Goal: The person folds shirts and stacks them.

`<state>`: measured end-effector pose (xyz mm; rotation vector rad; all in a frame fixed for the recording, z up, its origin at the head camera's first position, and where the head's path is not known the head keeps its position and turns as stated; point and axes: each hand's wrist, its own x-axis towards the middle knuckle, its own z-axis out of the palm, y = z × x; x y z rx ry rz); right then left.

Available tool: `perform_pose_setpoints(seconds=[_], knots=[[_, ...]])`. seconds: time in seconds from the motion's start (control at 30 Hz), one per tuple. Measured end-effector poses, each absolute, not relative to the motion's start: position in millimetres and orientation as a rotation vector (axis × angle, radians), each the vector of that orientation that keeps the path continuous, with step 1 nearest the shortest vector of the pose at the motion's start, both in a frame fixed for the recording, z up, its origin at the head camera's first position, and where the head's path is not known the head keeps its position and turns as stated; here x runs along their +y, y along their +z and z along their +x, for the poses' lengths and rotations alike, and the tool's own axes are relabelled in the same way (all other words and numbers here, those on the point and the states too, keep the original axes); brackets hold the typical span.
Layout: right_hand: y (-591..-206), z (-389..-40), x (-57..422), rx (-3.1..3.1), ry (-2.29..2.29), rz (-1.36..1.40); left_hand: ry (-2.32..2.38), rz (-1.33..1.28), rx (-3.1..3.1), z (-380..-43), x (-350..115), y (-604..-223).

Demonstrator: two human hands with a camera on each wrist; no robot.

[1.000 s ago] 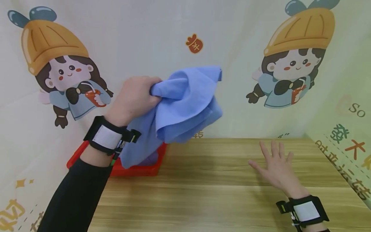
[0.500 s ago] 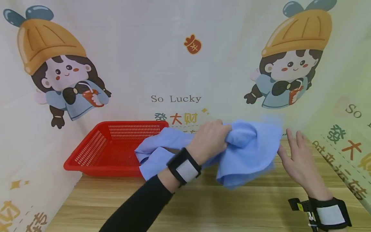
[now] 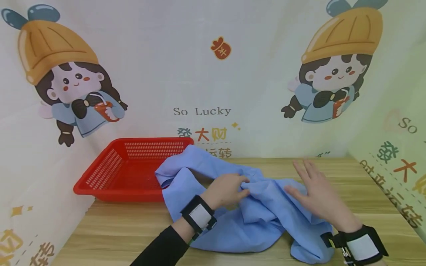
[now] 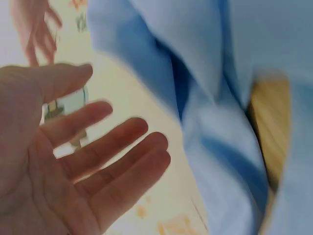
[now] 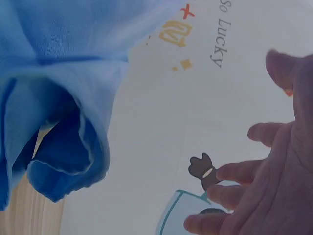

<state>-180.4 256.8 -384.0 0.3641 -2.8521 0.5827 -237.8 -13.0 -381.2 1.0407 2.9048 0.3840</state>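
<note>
Head cam shows a blue cloth point(image 3: 256, 210) lying crumpled on the wooden table point(image 3: 110, 229), its left end covering the right end of a red basket point(image 3: 128, 198). Can't tell from where I'm standing if it rests on the rim. The left hand point(image 3: 224, 191) holds nothing, fingers loosely apart over the cloth's middle, gap visible from the left wrist. The right hand point(image 3: 319, 195) is free too, fingers spread above the cloth's right part.
</note>
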Motion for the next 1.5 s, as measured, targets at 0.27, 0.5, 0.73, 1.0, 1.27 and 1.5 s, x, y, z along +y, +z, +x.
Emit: perform_pose_setpoints(seconds=[0.27, 0.5, 0.73, 1.0, 1.27, 1.5], knots=[[-408.2, -185.3, 241.2, -3.050, 0.489, 0.604, 0.182, 0.944, 2.706, -250.0, -42.8, -405.2], [-434.1, -200.7, 250.7, -3.321, 0.544, 0.614, 0.030, 0.935, 2.709, -238.3, -24.6, -441.6], [-445.9, -210.3, 261.0, -3.113, 0.568, 0.696, 0.252, 0.959, 2.792, -230.7, -7.8, -455.2], [-427.6, -211.8, 298.5, -2.918, 0.795, 0.455, 0.493, 1.024, 3.012, -241.0, -33.4, -446.9], [-380.8, -211.7, 348.6, -2.760, 0.676, 0.169, 0.842, 0.850, 3.204, -247.2, -59.1, -395.7], [-342.6, -208.5, 372.8, -2.619, 0.575, 0.061, 1.100, 0.810, 3.384, -256.4, -67.0, -328.2]])
